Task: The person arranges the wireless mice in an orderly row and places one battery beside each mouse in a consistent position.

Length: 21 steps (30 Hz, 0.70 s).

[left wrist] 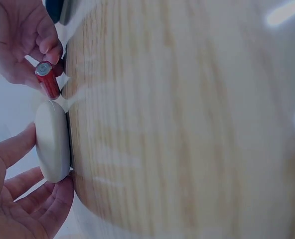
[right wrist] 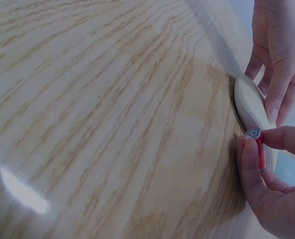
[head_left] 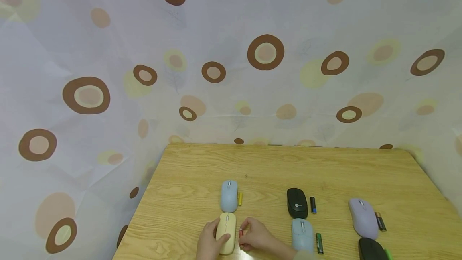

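Observation:
At the front of the table, a pale yellow computer mouse lies with its buttons facing the far side. My left hand holds it by its sides, thumb on the near right part and fingers along the left. Just right of the mouse, my right hand pinches a small red battery between thumb and fingers. In the left wrist view the battery leans beside the end of the mouse, its silver end showing. The right wrist view shows that end of the battery between the fingertips.
Beyond the yellow mouse sit a blue mouse and a yellow battery. To the right are a black mouse, a dark battery, a light blue mouse, a green battery, a purple mouse and another black mouse.

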{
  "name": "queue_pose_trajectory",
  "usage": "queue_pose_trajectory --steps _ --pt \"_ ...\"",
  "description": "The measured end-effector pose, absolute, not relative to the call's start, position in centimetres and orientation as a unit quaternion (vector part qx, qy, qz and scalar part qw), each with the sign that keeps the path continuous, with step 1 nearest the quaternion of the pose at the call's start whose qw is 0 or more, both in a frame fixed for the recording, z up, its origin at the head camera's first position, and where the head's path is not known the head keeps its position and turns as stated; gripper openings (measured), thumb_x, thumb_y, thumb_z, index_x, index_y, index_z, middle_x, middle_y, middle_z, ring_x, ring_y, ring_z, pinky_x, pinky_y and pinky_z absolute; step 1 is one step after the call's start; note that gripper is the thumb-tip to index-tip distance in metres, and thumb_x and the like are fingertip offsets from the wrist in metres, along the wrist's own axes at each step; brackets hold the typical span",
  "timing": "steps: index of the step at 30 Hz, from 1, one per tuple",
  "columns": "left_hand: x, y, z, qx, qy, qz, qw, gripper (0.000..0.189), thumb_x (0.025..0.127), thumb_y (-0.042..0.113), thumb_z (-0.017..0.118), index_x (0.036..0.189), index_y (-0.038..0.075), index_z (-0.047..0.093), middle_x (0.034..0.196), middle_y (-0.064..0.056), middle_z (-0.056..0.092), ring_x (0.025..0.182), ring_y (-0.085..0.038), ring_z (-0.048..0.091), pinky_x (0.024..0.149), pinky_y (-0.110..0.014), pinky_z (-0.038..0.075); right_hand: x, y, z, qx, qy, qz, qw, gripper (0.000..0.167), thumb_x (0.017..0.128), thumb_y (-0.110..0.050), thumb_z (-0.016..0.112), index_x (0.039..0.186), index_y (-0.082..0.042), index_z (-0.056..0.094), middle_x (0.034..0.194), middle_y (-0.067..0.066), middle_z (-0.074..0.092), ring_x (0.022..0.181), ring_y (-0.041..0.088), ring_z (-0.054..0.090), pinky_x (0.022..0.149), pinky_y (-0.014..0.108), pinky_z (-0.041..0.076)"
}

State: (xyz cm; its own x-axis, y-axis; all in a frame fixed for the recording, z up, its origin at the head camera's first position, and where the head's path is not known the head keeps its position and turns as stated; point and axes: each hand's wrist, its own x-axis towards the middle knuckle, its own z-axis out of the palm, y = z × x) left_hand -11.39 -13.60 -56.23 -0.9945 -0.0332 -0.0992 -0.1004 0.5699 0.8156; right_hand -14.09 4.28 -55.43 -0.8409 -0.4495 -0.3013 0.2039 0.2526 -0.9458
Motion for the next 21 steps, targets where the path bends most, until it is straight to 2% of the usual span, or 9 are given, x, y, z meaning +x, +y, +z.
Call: queue_pose_trajectory --steps 7,21 --pt "-11.42 -13.63 -56.38 -0.031 0.892 0.45 0.036 0.062 0.075 0.024 0.074 0.121 -0.01 0.05 0.097 -0.009 0.055 0.085 -0.019 0.055 0.072 -0.031 0.049 -13.92 3.79 -55.78 -0.087 0.783 -0.571 0.233 0.025 0.07 0.004 0.067 0.089 0.002 0.051 0.059 0.006 0.062 0.046 0.009 0.058 0.046 0.024 0.05" --pt "-11.46 -13.65 -56.22 -0.031 0.89 0.453 0.037 0.062 0.075 0.023 0.074 0.121 -0.011 0.05 0.097 -0.01 0.056 0.088 -0.024 0.056 0.076 -0.039 0.05 -13.62 3.73 -56.36 -0.117 0.798 -0.554 0.206 0.026 0.072 0.0 0.069 0.091 0.0 0.05 0.055 0.001 0.06 0.045 0.008 0.055 0.042 0.021 0.047"
